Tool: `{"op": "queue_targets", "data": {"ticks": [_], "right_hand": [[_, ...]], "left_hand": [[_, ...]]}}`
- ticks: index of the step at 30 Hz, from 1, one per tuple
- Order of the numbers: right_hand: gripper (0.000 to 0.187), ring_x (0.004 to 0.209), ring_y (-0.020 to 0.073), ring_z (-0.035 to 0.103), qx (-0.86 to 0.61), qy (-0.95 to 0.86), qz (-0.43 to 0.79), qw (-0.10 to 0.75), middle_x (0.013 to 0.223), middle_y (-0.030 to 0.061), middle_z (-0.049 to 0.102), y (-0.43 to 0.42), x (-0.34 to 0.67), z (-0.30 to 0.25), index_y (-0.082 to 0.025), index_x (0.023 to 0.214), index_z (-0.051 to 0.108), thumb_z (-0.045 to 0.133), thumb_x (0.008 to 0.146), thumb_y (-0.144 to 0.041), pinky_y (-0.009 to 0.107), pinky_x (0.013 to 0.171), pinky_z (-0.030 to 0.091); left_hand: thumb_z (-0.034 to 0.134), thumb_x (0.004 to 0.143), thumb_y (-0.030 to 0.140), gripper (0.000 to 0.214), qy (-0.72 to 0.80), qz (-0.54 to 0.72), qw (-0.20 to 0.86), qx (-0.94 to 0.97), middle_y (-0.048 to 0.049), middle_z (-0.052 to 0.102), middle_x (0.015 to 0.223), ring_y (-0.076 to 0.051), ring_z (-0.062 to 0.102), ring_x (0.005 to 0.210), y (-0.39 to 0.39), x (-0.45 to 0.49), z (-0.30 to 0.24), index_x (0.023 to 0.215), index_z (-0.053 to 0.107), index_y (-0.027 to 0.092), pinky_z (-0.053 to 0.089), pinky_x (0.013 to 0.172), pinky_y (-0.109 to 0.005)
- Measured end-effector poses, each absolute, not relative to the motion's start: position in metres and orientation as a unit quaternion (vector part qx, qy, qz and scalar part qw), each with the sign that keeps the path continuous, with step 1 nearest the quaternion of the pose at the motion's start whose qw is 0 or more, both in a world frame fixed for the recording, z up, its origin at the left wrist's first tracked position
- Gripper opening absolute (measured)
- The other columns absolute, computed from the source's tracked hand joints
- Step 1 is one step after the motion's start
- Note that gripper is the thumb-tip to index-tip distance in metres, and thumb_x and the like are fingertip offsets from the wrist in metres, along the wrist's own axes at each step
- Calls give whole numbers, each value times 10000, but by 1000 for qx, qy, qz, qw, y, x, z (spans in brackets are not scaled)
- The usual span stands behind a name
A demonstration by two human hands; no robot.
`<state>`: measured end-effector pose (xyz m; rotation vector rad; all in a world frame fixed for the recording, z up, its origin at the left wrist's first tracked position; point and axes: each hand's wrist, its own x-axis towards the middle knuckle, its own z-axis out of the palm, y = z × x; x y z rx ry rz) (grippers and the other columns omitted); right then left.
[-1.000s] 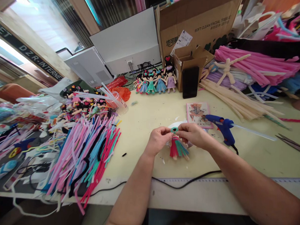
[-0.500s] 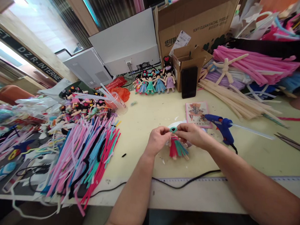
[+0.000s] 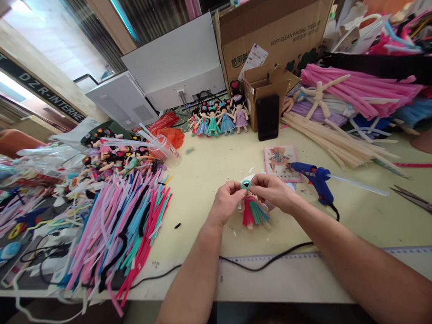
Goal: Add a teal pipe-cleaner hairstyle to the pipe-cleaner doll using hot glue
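My left hand (image 3: 227, 201) and my right hand (image 3: 272, 192) meet over the middle of the cream table (image 3: 216, 171). Both pinch a small pipe-cleaner doll (image 3: 253, 212) with a red and teal skirt. A teal pipe-cleaner ring (image 3: 246, 184) sits at the doll's top, between my fingertips. The doll hangs just above the table, with a white piece under it. A blue glue gun (image 3: 316, 178) lies close to the right of my right hand.
A heap of coloured pipe cleaners (image 3: 122, 223) covers the left side. Finished dolls (image 3: 217, 119) stand at the back beside a small cardboard box (image 3: 266, 90) and a black phone (image 3: 267, 116). Scissors (image 3: 418, 203) lie far right. A black cable (image 3: 263, 262) runs along the front edge.
Hands and doll have kept their hold; the view has shifted slightly, so everything sits a little higher and left in the picture.
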<state>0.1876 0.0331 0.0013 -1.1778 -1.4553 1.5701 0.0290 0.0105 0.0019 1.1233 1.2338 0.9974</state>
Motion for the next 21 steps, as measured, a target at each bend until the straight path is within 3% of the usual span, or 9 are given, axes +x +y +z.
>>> {"op": "queue_targets", "data": {"ticks": [7,21], "right_hand": [[224,454,75,429,-426,-558,643,308,481,-52,470,31,191,8,-178,623,489,653,662,-325,200,430,320],[242,460,64,417,-362,-517,706,321,488,-55,471,32,195,9,-169,630,521,689,682,-335,205,455,314]], "left_hand": [[670,746,287,390,438,391,591,553,-58,663,952,-153,596,858,11,11,7,1117,626,171,454,759,-268],[714,738,305,268,442,423,408,677,-54,651,900,-137,546,769,11,11,13,989,715,211,424,698,-271]]}}
